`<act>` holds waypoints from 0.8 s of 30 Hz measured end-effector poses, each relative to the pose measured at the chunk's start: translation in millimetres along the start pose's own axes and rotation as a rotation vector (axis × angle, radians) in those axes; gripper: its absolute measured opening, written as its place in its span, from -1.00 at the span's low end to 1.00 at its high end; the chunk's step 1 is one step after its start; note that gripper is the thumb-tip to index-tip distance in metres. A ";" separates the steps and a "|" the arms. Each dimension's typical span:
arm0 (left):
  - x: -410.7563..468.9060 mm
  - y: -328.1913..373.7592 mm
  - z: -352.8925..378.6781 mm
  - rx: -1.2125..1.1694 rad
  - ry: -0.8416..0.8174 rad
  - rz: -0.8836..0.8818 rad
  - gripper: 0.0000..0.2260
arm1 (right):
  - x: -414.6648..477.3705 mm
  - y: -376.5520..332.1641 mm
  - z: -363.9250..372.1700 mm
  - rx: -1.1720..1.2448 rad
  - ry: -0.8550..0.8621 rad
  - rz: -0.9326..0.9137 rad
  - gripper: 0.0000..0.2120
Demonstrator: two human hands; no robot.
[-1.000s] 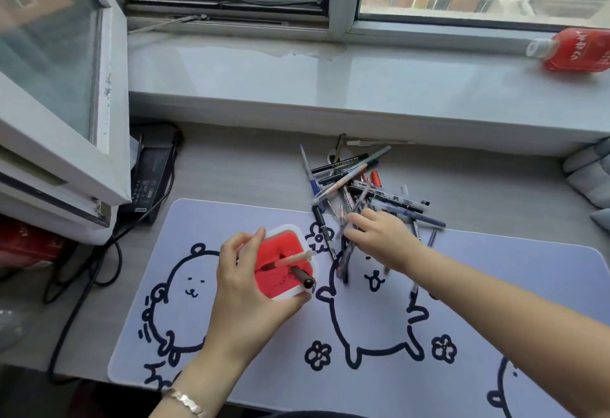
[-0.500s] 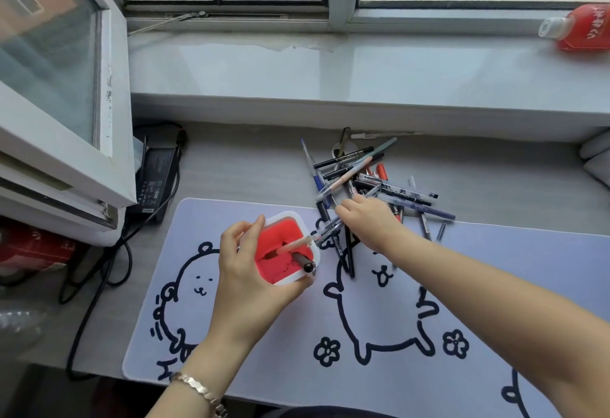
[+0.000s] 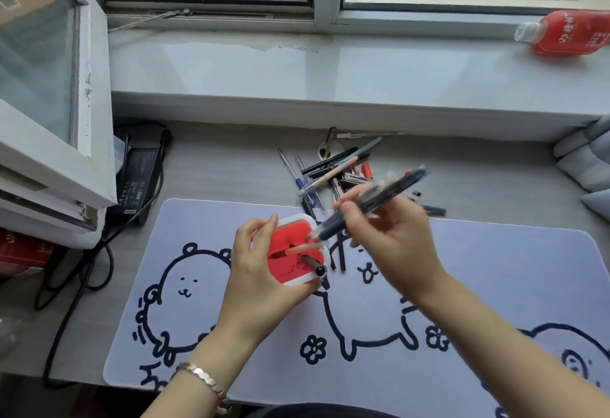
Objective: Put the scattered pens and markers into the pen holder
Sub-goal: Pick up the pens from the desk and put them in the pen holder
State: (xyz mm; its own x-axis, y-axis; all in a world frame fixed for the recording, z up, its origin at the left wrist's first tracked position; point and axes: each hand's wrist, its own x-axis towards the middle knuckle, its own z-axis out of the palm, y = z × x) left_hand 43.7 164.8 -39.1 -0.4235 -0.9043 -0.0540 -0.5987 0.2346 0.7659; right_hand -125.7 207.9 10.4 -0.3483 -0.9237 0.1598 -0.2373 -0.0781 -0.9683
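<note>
A pen holder (image 3: pixel 290 272), red inside with a white rim, stands on the white desk mat (image 3: pixel 462 285). My left hand (image 3: pixel 260 272) wraps around its left side. Inside lean a pink pen (image 3: pixel 305 248) and a dark pen (image 3: pixel 313 266). My right hand (image 3: pixel 392 236) holds a bundle of dark pens (image 3: pixel 369 206) slanted down to the left, with their tips just over the holder's far right rim. A pile of scattered pens and markers (image 3: pixel 333 176) lies on the desk behind my hands.
A power adapter (image 3: pixel 138 180) with black cables lies on the desk at the left under an open window sash (image 3: pixel 56 120). A red bottle (image 3: pixel 567 34) lies on the windowsill at the right. Grey cushions (image 3: pixel 587 163) sit at the right edge.
My right hand has lifted a bundle of pens from the pile and carried it left toward the holder. My left hand has stayed on the holder.
</note>
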 end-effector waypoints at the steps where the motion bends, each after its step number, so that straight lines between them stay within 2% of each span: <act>1: 0.2 2.3 2.4 0.002 -0.012 0.020 -0.10 | -7.7 3.5 5.1 -0.028 -0.039 0.080 -0.92; 4: -1.2 9.1 6.3 0.000 -0.060 0.061 -0.08 | -18.7 11.6 13.5 -0.056 -0.026 0.242 -0.94; 6: -1.3 12.3 7.1 -0.032 -0.061 0.065 -0.08 | -21.0 11.9 11.0 -0.184 -0.039 0.238 -0.88; 10: 3.9 22.3 3.2 -0.158 -0.039 0.036 -0.12 | -24.1 9.8 -11.3 -0.253 -0.210 0.131 -0.50; 13: 10.4 27.7 2.3 -0.179 -0.097 0.102 -0.10 | -25.5 18.5 -30.7 -0.278 -0.383 0.167 -0.11; 15: 13.6 35.6 4.3 -0.210 -0.161 0.113 -0.06 | -25.1 26.1 -33.8 -0.279 -0.447 0.217 0.04; 19: 26.6 47.3 8.6 -0.294 -0.330 0.134 -0.06 | -21.3 40.2 -37.2 -0.226 -0.260 0.177 -0.01; 21: 44.9 41.2 9.2 -0.350 -0.414 0.139 -0.14 | -19.5 46.6 -42.7 -0.234 -0.177 0.168 -0.05; 22: 57.3 35.4 10.9 -0.336 -0.397 0.129 -0.25 | -18.4 49.9 -46.4 -0.222 -0.133 0.182 -0.06; 24: 88.7 18.1 19.9 -0.182 -0.257 0.075 -0.48 | -14.8 55.4 -55.2 -0.183 -0.034 0.235 -0.10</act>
State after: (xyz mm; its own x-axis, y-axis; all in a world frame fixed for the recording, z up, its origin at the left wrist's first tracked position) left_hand -18.2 96.0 -42.8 -0.6331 -0.7621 -0.1357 -0.4383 0.2084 0.8743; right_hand -183.7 237.9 -35.1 -0.3833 -0.9207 -0.0741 -0.3144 0.2055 -0.9268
